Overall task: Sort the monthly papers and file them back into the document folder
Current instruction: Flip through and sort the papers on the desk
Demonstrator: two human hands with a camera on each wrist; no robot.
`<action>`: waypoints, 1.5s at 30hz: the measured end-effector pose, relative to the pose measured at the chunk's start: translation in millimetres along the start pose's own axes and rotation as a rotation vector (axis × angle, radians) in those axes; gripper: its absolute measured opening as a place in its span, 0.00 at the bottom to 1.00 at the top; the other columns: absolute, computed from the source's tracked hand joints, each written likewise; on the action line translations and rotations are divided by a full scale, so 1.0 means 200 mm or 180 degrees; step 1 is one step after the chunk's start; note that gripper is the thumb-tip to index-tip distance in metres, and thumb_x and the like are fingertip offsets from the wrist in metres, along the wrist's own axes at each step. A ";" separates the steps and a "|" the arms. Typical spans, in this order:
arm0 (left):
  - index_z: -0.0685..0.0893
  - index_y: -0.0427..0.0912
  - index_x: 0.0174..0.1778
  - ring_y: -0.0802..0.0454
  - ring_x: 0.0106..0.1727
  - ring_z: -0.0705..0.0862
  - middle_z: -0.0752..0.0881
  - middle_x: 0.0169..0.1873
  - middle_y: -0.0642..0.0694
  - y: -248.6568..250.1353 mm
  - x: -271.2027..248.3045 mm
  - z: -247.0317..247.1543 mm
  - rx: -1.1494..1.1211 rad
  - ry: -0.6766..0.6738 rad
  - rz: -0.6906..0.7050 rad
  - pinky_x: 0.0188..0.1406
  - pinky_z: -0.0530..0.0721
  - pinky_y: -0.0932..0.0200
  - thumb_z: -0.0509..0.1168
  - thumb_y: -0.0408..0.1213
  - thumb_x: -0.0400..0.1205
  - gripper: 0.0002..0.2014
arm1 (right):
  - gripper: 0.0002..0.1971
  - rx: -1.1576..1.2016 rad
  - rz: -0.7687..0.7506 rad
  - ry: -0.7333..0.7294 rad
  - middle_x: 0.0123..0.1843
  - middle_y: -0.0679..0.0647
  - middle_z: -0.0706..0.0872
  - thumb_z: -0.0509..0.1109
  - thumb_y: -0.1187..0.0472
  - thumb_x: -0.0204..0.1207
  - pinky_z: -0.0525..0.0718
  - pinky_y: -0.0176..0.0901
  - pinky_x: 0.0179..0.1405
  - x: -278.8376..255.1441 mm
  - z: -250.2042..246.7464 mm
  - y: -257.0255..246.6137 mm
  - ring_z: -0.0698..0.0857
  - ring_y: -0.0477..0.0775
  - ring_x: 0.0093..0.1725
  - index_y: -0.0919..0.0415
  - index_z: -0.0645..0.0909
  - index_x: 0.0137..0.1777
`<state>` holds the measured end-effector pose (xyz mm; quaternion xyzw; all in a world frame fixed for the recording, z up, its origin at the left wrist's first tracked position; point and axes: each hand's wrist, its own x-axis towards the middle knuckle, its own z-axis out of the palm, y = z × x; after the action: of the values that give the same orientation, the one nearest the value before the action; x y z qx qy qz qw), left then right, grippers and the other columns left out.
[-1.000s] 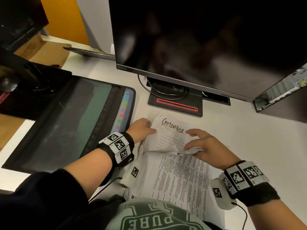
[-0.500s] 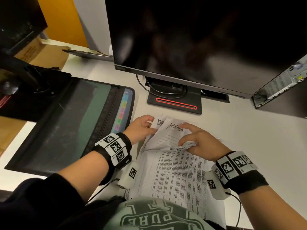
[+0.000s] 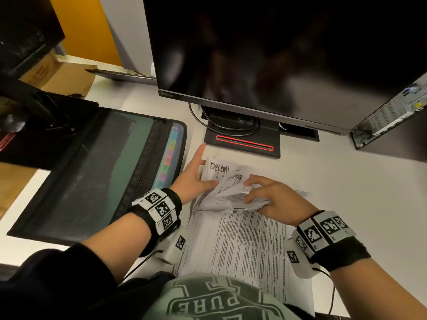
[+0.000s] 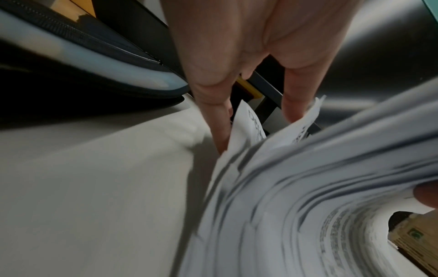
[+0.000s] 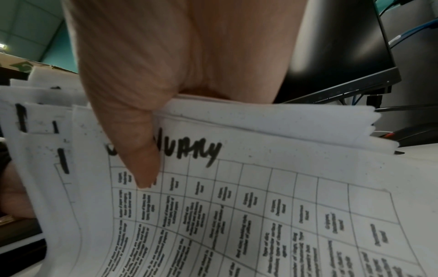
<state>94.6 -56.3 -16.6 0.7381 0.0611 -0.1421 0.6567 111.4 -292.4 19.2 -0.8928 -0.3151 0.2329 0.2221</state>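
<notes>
**Month by month: hands leaf through the paper stack**

A person's right hand (image 3: 275,199) pinches the curled-back top edges of a stack of white printed sheets (image 3: 245,245) lying at the near edge of the white desk (image 3: 346,192), thumb on a page headed "January". The left hand (image 3: 194,179), fingers straight, steadies a sheet marked "Decem…". The black zip document folder with coloured tabs (image 3: 92,176) lies open at the desk's left edge. Best practice here, arguably: fan slowly, reading each heading before separating pages.
</notes>
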 end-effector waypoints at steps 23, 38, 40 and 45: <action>0.86 0.46 0.52 0.52 0.56 0.81 0.83 0.54 0.46 -0.07 0.03 0.00 0.0981 0.0000 0.0132 0.58 0.78 0.59 0.76 0.38 0.72 0.13 | 0.13 -0.0068 0.0074 0.0011 0.79 0.37 0.56 0.72 0.69 0.69 0.77 0.44 0.66 0.00 -0.01 -0.05 0.76 0.49 0.72 0.51 0.87 0.49; 0.89 0.37 0.45 0.52 0.74 0.70 0.76 0.69 0.39 -0.04 0.01 0.00 0.1170 0.0034 -0.0075 0.67 0.61 0.73 0.74 0.31 0.74 0.06 | 0.16 -0.0117 0.0059 0.0023 0.79 0.37 0.50 0.72 0.70 0.69 0.73 0.34 0.64 -0.01 -0.02 -0.07 0.71 0.39 0.69 0.53 0.88 0.54; 0.89 0.37 0.47 0.55 0.74 0.68 0.75 0.71 0.39 -0.02 0.00 0.01 0.1039 0.0005 -0.0107 0.64 0.59 0.79 0.75 0.31 0.73 0.08 | 0.16 -0.0128 0.0065 -0.0048 0.78 0.39 0.60 0.72 0.70 0.69 0.72 0.36 0.67 -0.01 -0.03 -0.07 0.72 0.41 0.70 0.54 0.87 0.54; 0.77 0.46 0.65 0.52 0.63 0.77 0.79 0.57 0.47 0.00 0.00 0.00 0.0359 0.0311 -0.0083 0.67 0.73 0.58 0.68 0.34 0.80 0.17 | 0.15 -0.0123 -0.0041 -0.0026 0.55 0.49 0.88 0.73 0.70 0.68 0.77 0.42 0.60 -0.01 -0.04 -0.07 0.82 0.50 0.57 0.56 0.88 0.53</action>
<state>94.7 -57.2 -16.3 0.7791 0.0946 -0.1177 0.6084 107.7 -284.5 33.5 -0.8939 -0.3262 0.2290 0.2050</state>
